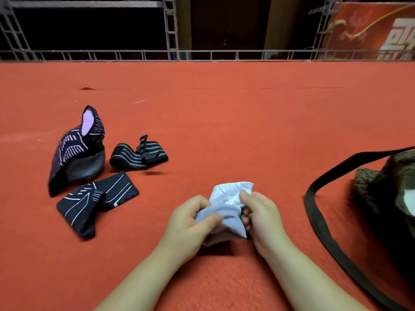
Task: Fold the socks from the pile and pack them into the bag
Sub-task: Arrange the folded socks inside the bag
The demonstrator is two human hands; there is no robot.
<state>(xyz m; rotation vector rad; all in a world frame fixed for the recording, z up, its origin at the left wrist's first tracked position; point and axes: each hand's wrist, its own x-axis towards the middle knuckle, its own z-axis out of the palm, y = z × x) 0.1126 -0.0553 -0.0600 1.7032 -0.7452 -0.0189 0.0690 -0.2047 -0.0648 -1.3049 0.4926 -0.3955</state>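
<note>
A white sock point(229, 198), bunched up, is held just above the red carpet at lower centre. My left hand point(190, 218) pinches its grey cuff end and my right hand point(260, 214) grips its right side. To the left lie dark socks: a purple-and-black patterned one point(74, 151) sticking up, a black one with grey stripes point(137, 154), and a black one with white lines point(94, 203). The dark furry bag point(386, 194) sits at the right edge with a pale item showing in its opening.
The bag's black strap point(318, 221) loops over the carpet point(224, 122) toward my right arm. A metal rail point(202, 55) runs along the carpet's far edge, with a red banner point(370, 30) behind it at the right.
</note>
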